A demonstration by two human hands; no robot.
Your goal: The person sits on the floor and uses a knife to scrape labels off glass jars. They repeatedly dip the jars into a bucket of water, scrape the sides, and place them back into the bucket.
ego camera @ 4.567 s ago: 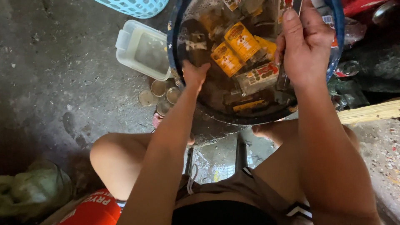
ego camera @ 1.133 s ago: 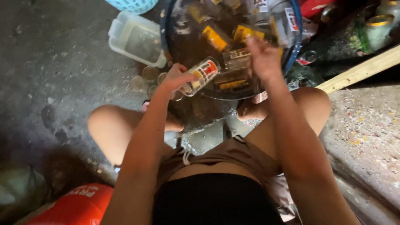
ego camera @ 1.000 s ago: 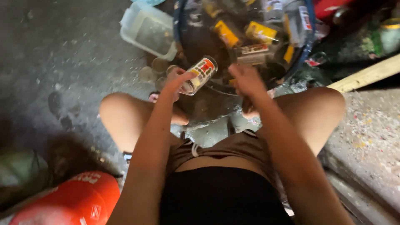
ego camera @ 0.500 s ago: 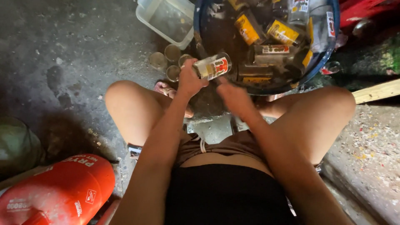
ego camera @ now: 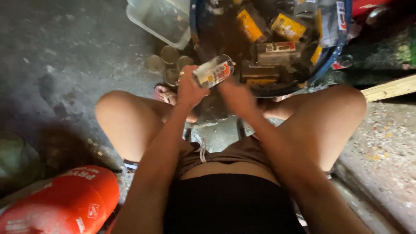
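Wrapping around a small clear bottle, the fingers of the left hand are curled shut on its lower end, so that the bottle sticks out to the right, tilted and lying nearly on its side in the air above the person's knees. A label with red, yellow and white patches runs round the bottle's middle. The right hand sits just beside the bottle, under its free end; it is blurred, and whether its fingers are spread, closed or touching the glass cannot be told. Just beyond both hands stands a round tub with a blue rim, packed with more bottles and packets: a yellow packet slants at the upper left, another yellow-labelled one lies to its right, a dark bottle with a white and red label lies flat across the middle, and a strip of yellow shows low at the near edge. Left of the tub, a clear plastic box rests on the grey concrete floor, and a cluster of round lids lies between that box and the left hand. A pale wooden plank slants in at the right. At the lower left lies a red cylinder with white printing and a small white square mark.
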